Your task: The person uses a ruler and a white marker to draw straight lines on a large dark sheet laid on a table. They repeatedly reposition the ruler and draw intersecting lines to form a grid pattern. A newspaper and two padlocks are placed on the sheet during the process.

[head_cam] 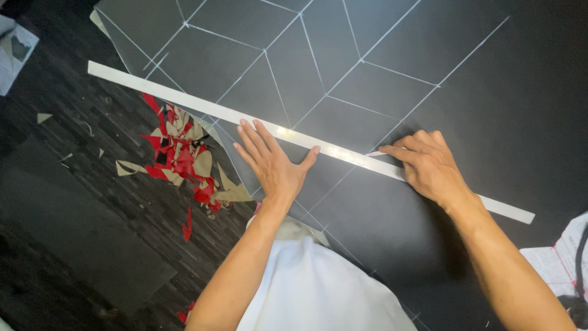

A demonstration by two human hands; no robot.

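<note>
One long, thin, pale straightedge (184,98) lying diagonally across one dark sheet (490,110) ruled with white lines, left hand (272,162) flat with fingers spread pressing it, right hand (429,162) curled, pinching a small white marker (375,153) at its edge, one pile of red and tan scraps (184,156) left of sheet

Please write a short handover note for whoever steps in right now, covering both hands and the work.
Left hand: flat, fingers spread, pressing the long pale ruler onto the dark sheet.
Right hand: at the ruler's edge, holding a thin white marker against it.
Done: many white lines already cross the sheet.
Left: the line along the ruler looks unfinished.
Red and tan scraps lie on the floor to the left.
</note>
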